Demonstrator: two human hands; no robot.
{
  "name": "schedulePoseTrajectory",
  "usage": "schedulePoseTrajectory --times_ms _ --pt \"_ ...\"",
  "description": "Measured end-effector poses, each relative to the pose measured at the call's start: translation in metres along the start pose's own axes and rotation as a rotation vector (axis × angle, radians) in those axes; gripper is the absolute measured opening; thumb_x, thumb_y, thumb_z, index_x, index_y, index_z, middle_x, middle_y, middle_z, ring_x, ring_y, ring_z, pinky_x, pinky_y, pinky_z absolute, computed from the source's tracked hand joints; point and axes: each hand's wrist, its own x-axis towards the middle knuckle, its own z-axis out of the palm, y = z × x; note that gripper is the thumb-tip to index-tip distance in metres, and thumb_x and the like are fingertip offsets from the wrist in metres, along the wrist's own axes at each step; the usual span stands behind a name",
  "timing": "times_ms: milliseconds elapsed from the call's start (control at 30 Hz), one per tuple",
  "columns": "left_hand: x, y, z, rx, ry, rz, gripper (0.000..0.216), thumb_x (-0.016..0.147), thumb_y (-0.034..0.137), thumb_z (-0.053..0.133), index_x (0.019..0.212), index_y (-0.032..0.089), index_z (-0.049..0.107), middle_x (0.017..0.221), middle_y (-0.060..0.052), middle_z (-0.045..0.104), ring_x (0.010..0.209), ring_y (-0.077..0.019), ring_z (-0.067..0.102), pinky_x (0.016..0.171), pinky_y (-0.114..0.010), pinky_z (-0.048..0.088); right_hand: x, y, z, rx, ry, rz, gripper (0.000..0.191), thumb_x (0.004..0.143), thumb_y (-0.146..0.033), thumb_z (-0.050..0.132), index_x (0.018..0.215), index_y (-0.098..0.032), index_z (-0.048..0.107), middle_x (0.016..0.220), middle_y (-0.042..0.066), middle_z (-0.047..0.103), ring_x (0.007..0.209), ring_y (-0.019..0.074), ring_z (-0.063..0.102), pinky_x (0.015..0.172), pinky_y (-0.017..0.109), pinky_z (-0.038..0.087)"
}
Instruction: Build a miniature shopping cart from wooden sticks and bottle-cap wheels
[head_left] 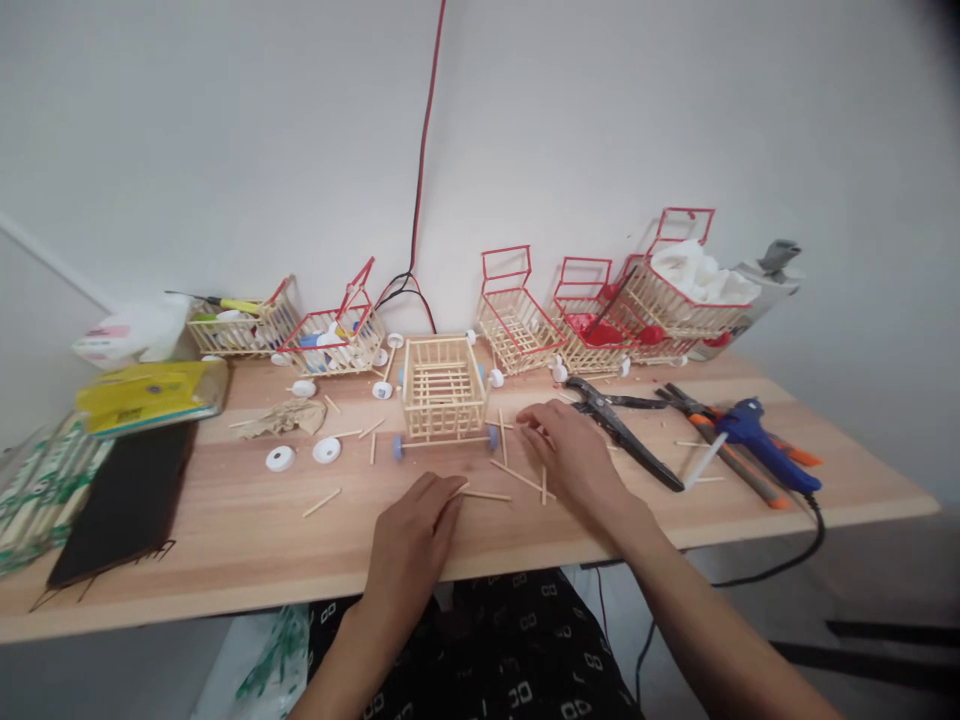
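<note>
In the head view, my left hand (420, 520) is closed in a pinch around one end of a short wooden stick (489, 496), which points to the right. My right hand (566, 445) reaches low over the table with bent fingers slightly apart, beside several loose sticks (517, 477); I see nothing held in it. Just beyond both hands stands a small cart (444, 425) built from wooden sticks, with blue wheels on its front axle. Its basket is open at the top and shows a slatted floor.
Small stick carts with red handles, such as an unfilled one (517, 325), line the wall. Black cutters (622, 430), orange-handled pliers (735, 455) and a blue glue gun (765, 440) lie right. White discs (280, 458), a yellow packet (154, 393) and a black board (124, 505) lie left.
</note>
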Motion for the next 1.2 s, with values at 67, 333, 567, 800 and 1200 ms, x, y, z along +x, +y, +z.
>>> schedulePoseTrajectory --times_ms 67,333,567,800,1200 --pt "0.001 0.001 0.002 0.019 -0.017 0.018 0.025 0.093 0.026 0.046 0.105 0.022 0.067 0.096 -0.006 0.069 0.089 -0.021 0.066 0.08 -0.03 0.048 0.012 0.001 0.002 -0.077 -0.085 -0.012 0.013 0.09 -0.017 0.054 0.097 -0.018 0.065 0.095 0.008 0.064 0.089 0.0207 0.057 0.076 0.03 0.04" --pt "0.002 0.0 0.001 -0.003 0.043 0.057 0.025 0.095 0.029 0.045 0.103 0.019 0.067 0.093 -0.005 0.07 0.09 -0.0189 0.065 0.081 -0.028 0.047 0.034 -0.003 0.006 -0.294 -0.245 0.029 0.013 0.091 -0.021 0.052 0.089 -0.016 0.064 0.093 0.01 0.067 0.086 0.0208 0.061 0.067 0.028 0.035" --pt "0.004 -0.002 -0.002 -0.106 0.071 -0.048 0.029 0.095 0.027 0.044 0.114 0.019 0.064 0.076 0.0 0.068 0.074 -0.0145 0.066 0.073 -0.024 0.048 0.024 0.023 -0.005 -0.225 -0.196 0.165 0.014 0.086 -0.017 0.05 0.089 -0.015 0.063 0.08 0.009 0.069 0.07 0.0204 0.06 0.059 0.028 0.032" --pt "0.006 0.0 -0.007 -0.214 0.099 -0.134 0.024 0.091 0.029 0.05 0.104 0.019 0.068 0.078 0.0 0.068 0.079 -0.0149 0.064 0.075 -0.023 0.047 0.001 0.038 -0.017 0.21 -0.099 0.081 0.016 0.086 -0.025 0.051 0.085 -0.016 0.065 0.081 0.006 0.068 0.073 0.0172 0.059 0.067 0.027 0.04" --pt "0.011 0.013 -0.012 -0.695 -0.075 -0.305 0.031 0.086 0.036 0.058 0.109 0.016 0.066 0.072 0.002 0.059 0.047 -0.0051 0.039 0.045 -0.018 0.031 -0.037 -0.036 0.003 0.686 -0.316 0.067 0.012 0.086 -0.029 0.053 0.085 -0.019 0.06 0.073 -0.001 0.06 0.065 0.0117 0.051 0.059 0.023 0.038"
